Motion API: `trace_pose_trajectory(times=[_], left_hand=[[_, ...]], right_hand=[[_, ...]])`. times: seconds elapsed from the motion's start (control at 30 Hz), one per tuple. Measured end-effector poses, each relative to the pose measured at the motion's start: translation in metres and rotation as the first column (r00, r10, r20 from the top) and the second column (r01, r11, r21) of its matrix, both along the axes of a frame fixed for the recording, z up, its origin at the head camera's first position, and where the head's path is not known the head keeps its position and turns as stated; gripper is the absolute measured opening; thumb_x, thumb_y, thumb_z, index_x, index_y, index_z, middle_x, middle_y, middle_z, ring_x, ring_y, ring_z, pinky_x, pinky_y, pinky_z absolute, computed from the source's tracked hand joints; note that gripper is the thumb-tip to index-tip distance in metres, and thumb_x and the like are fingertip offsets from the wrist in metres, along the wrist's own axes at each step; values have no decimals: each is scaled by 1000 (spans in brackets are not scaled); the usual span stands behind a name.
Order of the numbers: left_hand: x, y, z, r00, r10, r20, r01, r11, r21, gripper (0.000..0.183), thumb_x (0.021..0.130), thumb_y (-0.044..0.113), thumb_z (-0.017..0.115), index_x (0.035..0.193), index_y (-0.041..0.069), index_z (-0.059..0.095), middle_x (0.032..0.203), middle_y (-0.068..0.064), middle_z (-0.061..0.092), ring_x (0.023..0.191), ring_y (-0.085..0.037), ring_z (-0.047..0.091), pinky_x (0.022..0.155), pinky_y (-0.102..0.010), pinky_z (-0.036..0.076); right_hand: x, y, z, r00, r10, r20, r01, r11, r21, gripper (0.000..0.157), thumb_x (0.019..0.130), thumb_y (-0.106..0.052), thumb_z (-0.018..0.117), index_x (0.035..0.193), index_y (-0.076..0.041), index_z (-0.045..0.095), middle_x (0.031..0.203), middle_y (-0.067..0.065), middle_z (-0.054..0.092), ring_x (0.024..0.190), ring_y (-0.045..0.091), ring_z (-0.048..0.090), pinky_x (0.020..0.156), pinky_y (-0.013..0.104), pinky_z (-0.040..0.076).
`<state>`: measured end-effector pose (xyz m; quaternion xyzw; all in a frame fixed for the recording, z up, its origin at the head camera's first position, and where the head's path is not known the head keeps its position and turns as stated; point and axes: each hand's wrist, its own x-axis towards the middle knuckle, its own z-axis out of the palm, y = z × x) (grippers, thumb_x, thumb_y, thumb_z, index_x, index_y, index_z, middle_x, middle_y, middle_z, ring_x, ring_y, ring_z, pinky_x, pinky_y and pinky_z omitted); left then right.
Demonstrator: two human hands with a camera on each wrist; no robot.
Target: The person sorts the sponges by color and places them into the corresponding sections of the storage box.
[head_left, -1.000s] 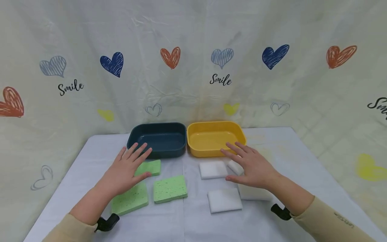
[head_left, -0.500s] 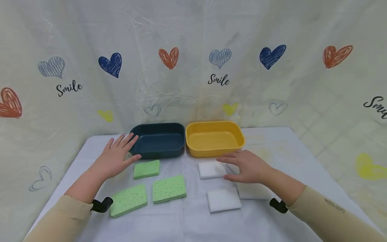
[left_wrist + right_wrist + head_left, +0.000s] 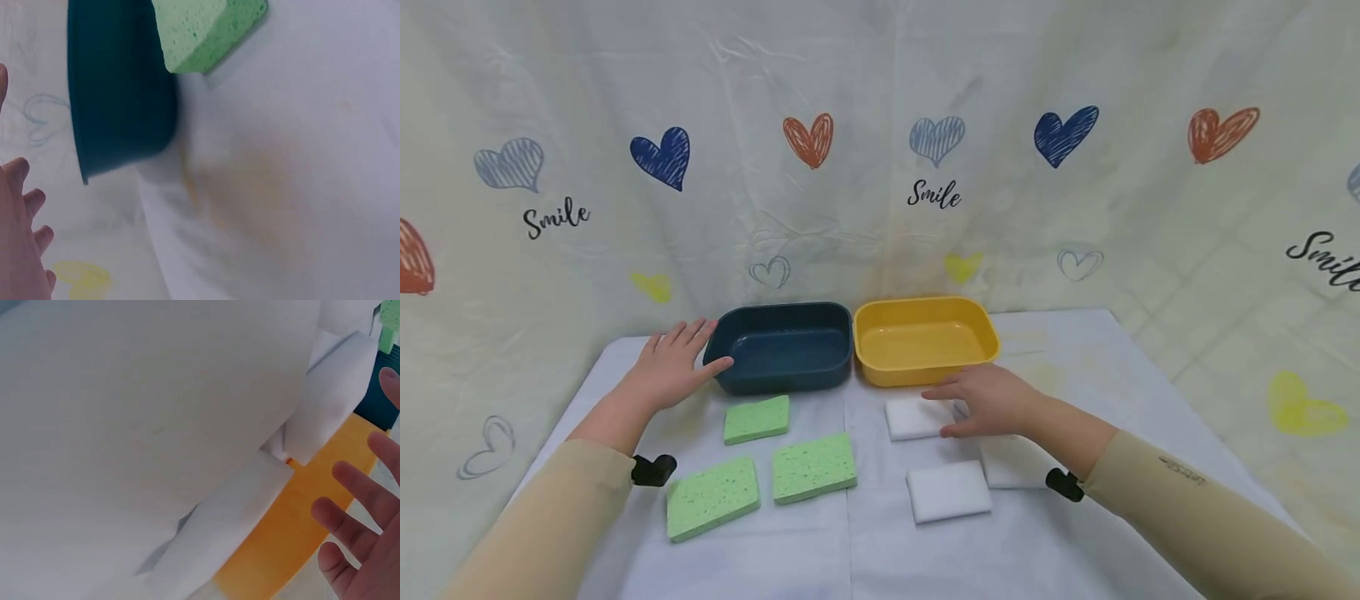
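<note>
My left hand holds nothing, fingers spread, at the left end of a dark blue tray; its thumb overlaps the tray's side in the head view. In the left wrist view its fingertips show at the left edge. Over several white sponge-like pads, my right hand hovers with fingers loosely extended, just in front of a yellow tray. Between thumb and fingers lies one white pad; another white pad is nearer, and a third white pad lies under the wrist. Another is mostly hidden.
Three green sponges lie on the left half of the white-covered table: a small green sponge before the blue tray, a middle green sponge and a front-left green sponge. A heart-print curtain hangs behind the trays.
My left hand has moved left and away from over the green sponges to the blue tray's end. My right hand has lowered its fingers from the yellow tray's rim towards the white pads.
</note>
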<state>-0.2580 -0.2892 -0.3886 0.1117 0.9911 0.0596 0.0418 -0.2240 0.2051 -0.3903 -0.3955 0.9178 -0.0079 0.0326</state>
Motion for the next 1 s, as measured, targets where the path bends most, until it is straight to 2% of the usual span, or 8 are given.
trace_pose_trajectory(times=[0.17,0.33,0.47,1.0], left_hand=[[-10,-7,-10,999,24,45,-24,1000,5,101,92,78,30,160,7,7,163,-25,8,146,-51,5,112,-69,-2],[-14,-11,-18,995,48,83,-49,999,10,101,92,79,30,160,6,9,162,-28,8,145,-52,7,111,-71,0],[-17,-11,-22,994,41,98,-42,999,11,102,91,80,29,160,6,9,162,-28,7,145,-53,6,112,-71,0],[-23,-10,-24,994,41,106,-43,999,17,107,91,79,34,159,2,5,161,-31,6,144,-54,5,112,-69,0]], right_hand=[[-6,-7,-5,999,-17,40,14,997,72,59,83,-51,76,134,-26,64,127,-2,66,115,24,60,98,45,48],[-11,-10,-10,997,-34,68,25,992,127,60,82,-48,79,136,-27,63,128,0,65,116,24,59,100,45,47],[-14,-11,-13,996,-47,80,34,988,148,62,81,-47,80,137,-28,62,127,0,65,115,24,59,99,45,47],[-21,-10,-21,995,-45,85,31,987,157,62,82,-45,80,139,-31,60,118,-4,65,100,18,58,91,40,49]])
